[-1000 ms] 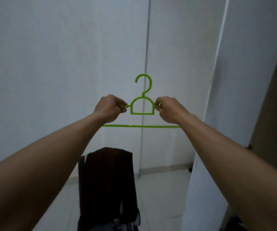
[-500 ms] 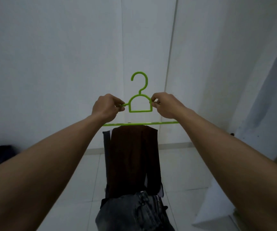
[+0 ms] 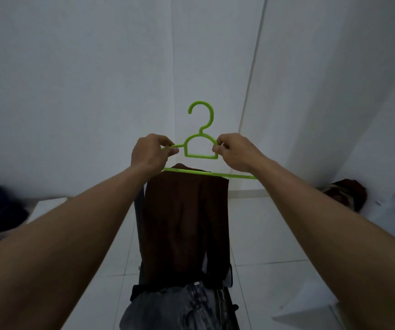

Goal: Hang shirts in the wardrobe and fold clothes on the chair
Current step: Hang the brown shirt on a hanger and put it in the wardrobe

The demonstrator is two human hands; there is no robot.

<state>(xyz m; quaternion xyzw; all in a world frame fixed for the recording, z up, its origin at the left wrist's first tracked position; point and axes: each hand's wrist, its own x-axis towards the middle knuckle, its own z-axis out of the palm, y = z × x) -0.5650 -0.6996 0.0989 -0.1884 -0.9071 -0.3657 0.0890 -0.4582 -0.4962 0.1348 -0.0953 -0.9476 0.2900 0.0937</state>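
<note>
the white tiled floor [image 3: 263,229] and pale wall panels [image 3: 72,91] fill most of the view; no wardrobe rail shows. in the middle stands a dark-framed chair [image 3: 137,210], with a long dark brown garment [image 3: 184,222] draped over its back and a pair of faded grey-blue denim jeans [image 3: 168,308] heaped unfolded on its seat. a dark heap of clothes [image 3: 1,208] lies at the far left and a reddish-dark bundle [image 3: 348,194] at the far right, both blurred. above the chair back a thin bright green plastic hanger [image 3: 201,157] is held upright, hook up, with no shirt on it. the left hand [image 3: 147,153] pinches its left shoulder arm, fingers curled round it; the right hand [image 3: 235,151] grips the right one likewise. by my reading the task is early: a shirt has yet to go onto the hanger, and the folding looks unstarted.
</note>
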